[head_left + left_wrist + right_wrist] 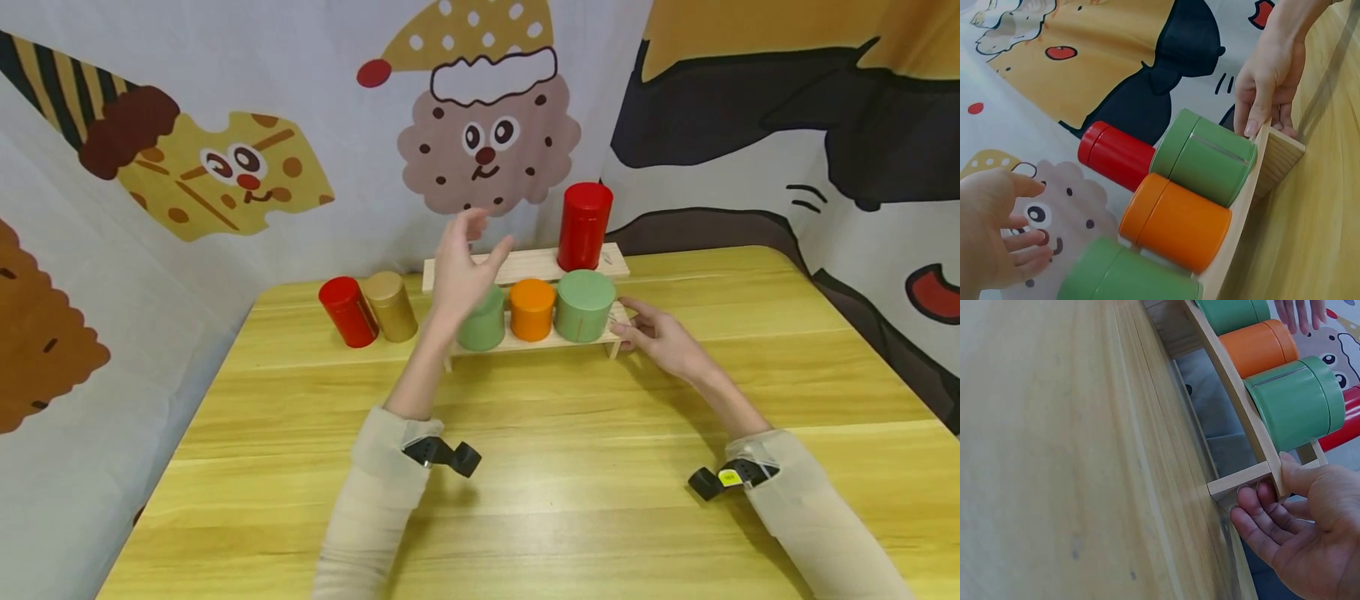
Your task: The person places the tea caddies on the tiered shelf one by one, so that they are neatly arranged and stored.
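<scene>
My right hand (666, 340) grips the right end of a two-tier wooden rack (512, 265). In the right wrist view its thumb lies on top of the lower board, with the fingers curled under it. On the lower tier stand a green tin (483, 327), an orange tin (532, 312) and another green tin (585, 310). A tall red tin (584, 227) stands at the right of the upper tier. My left hand (462, 275) is raised over the rack's left end, fingers apart and holding nothing. In the head view it partly covers the left green tin.
On the wooden table (525, 467), left of the rack, stand a shorter red tin (348, 312) and a gold tin (391, 306) side by side. A cartoon-print cloth (322, 75) hangs close behind the table's back edge and along its left side.
</scene>
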The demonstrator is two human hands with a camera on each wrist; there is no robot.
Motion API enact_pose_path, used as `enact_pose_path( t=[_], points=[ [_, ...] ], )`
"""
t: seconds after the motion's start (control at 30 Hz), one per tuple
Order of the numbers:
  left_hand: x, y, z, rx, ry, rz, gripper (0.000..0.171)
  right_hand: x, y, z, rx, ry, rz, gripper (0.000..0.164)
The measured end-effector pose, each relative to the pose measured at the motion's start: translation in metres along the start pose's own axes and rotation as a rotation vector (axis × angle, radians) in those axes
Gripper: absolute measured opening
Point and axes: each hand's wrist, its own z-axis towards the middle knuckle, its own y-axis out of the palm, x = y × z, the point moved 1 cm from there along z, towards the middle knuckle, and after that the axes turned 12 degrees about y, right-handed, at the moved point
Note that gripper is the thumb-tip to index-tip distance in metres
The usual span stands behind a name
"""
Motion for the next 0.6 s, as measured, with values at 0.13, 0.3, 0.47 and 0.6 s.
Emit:
enact_pose_path(
  t=[0.13, 0.3, 0.47, 0.6],
  points=[
    [-0.004, -0.008, -0.006, 0.026, 0.037, -0.002, 0.048, 0.0, 0.0, 0.0, -0.001, 0.001, -0.002, 0.07],
    [-0.011, -0.018, -0.015, 0.05, 0.052, 0.004, 0.046, 0.0, 0.0, 0.0, 0.0, 0.001, -0.002, 0.07],
    [-0.018, -0.03, -0.022, 0.083, 0.04, 0.046, 0.044, 0.0, 0.0, 0.0, -0.003, -0.001, 0.0, 0.07],
    [-0.022, -0.039, -0.028, 0.1, 0.025, 0.063, 0.043, 0.001, 0.0, 0.001, -0.003, 0.0, 0.004, 0.07]
  ],
)
